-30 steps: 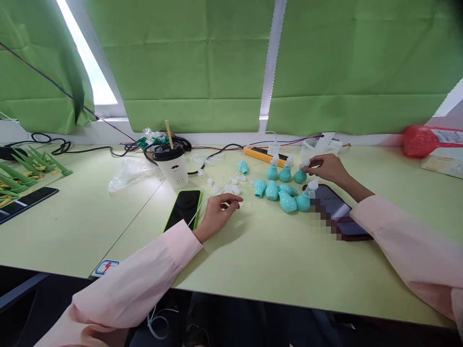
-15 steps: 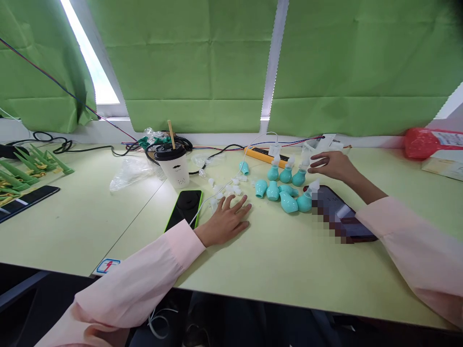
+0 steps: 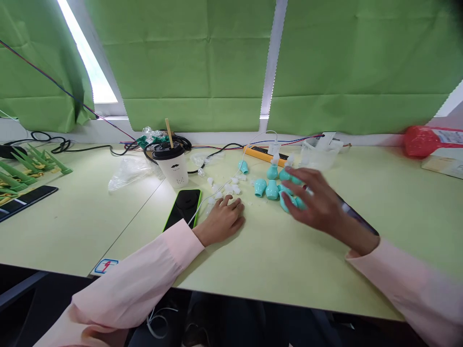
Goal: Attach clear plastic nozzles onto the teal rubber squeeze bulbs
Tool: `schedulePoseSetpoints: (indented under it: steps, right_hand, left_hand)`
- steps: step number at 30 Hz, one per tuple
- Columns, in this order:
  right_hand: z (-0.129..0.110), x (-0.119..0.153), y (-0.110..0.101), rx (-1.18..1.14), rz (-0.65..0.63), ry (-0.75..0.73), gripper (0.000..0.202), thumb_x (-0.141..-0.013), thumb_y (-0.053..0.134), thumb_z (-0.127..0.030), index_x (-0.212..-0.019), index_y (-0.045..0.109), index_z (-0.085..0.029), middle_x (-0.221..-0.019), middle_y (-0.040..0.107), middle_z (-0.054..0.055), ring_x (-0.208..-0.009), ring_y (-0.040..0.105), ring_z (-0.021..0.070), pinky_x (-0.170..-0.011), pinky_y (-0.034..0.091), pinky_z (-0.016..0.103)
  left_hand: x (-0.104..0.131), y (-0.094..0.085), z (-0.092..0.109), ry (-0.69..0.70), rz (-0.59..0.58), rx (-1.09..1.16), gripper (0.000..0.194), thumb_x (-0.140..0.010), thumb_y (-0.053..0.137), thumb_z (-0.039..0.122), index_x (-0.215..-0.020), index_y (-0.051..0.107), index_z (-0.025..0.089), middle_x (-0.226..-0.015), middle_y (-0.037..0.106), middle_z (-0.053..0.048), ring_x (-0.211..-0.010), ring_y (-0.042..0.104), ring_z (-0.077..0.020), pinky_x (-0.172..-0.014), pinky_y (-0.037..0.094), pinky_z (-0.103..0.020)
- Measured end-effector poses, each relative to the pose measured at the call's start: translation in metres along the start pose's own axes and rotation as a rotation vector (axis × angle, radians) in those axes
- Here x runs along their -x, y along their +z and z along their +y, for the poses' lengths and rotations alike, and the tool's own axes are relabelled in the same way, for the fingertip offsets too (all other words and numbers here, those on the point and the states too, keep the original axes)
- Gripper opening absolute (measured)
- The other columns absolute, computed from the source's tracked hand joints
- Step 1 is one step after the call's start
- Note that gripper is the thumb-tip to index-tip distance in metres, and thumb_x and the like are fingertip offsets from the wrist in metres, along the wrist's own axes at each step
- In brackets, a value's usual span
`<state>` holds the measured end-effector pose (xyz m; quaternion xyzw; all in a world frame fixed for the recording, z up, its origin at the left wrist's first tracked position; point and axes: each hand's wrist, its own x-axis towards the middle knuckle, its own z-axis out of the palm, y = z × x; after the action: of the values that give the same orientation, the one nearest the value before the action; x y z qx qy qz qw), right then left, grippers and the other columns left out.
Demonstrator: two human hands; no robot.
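Note:
My left hand [image 3: 221, 221] lies on the table, palm down with fingers bent and a little apart, its fingertips by several small whitish translucent tips [image 3: 228, 188]. Over a group of teal squeeze bulbs [image 3: 272, 190] hovers my right hand [image 3: 314, 202], blurred, its thumb and fingers apart with nothing seen between them. Behind the bare bulbs, a teal bulb with a clear tip [image 3: 272, 171] stands upright; others beside it are partly covered by the right hand. One loose teal bulb [image 3: 243, 167] lies farther back. A dark phone [image 3: 361, 219] is partly hidden under my right wrist.
A phone in a green case [image 3: 182, 208] and a lidded paper cup [image 3: 174, 168] stand left of centre. Behind the bulbs are an orange power strip [image 3: 263, 155] and a clear plastic box [image 3: 318, 155]. A white cable crosses the middle; a red bag [image 3: 425, 140] sits far right.
My right hand has moved from behind the tipped bulbs toward me and to the left, now covering some bulbs. My left hand's fingers have drawn in slightly.

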<state>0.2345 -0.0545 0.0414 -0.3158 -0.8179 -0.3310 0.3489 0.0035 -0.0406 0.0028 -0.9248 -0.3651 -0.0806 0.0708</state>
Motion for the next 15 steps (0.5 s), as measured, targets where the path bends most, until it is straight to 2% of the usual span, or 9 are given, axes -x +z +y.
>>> schedulePoseSetpoints:
  steps: [3,6,9,12,15]
  right_hand:
    - [-0.018,0.015,0.023,0.033,-0.277,0.075,0.033,-0.076,0.048,-0.021,-0.109,0.048,-0.015,-0.126,0.036,0.016,-0.113,0.034,0.0307,-0.084,0.037,0.045]
    - [-0.024,0.026,0.039,0.063,-0.464,0.133,0.039,-0.077,0.045,-0.025,-0.115,0.046,-0.014,-0.130,0.030,0.017,-0.115,0.027,0.0356,-0.085,0.032,0.049]
    - [-0.024,0.033,0.046,0.090,-0.552,0.149,0.038,-0.080,0.039,-0.028,-0.115,0.047,-0.014,-0.127,0.036,0.017,-0.110,0.032,0.0354,-0.084,0.032,0.048]
    - [-0.023,0.034,0.047,0.101,-0.575,0.146,0.037,-0.081,0.037,-0.029,-0.112,0.050,-0.014,-0.124,0.041,0.016,-0.107,0.035,0.0348,-0.084,0.030,0.049]
    - [-0.024,0.033,0.046,0.096,-0.582,0.154,0.034,-0.081,0.037,-0.029,-0.108,0.053,-0.015,-0.122,0.044,0.016,-0.106,0.037,0.0348,-0.084,0.029,0.052]
  left_hand:
    - [-0.001,-0.001,0.000,-0.012,0.002,-0.008,0.031,-0.083,0.031,0.031,-0.102,0.049,0.013,-0.113,0.047,-0.010,-0.108,0.036,-0.0263,-0.086,0.036,-0.039]
    - [-0.002,0.000,-0.002,-0.041,0.014,-0.024,0.034,-0.083,0.030,0.030,-0.110,0.045,0.014,-0.116,0.045,-0.011,-0.108,0.037,-0.0260,-0.085,0.037,-0.038]
    - [-0.003,0.006,-0.008,-0.099,0.064,-0.072,0.040,-0.084,0.030,0.031,-0.120,0.036,0.016,-0.127,0.034,-0.011,-0.112,0.034,-0.0281,-0.087,0.035,-0.041]
    - [-0.004,0.015,-0.017,-0.178,0.093,-0.120,0.048,-0.083,0.031,0.039,-0.126,0.028,0.019,-0.134,0.023,-0.012,-0.119,0.026,-0.0324,-0.091,0.028,-0.047]
    - [-0.004,0.021,-0.022,-0.220,0.070,-0.141,0.049,-0.083,0.026,0.044,-0.126,0.028,0.021,-0.133,0.027,-0.013,-0.120,0.023,-0.0340,-0.091,0.024,-0.052]
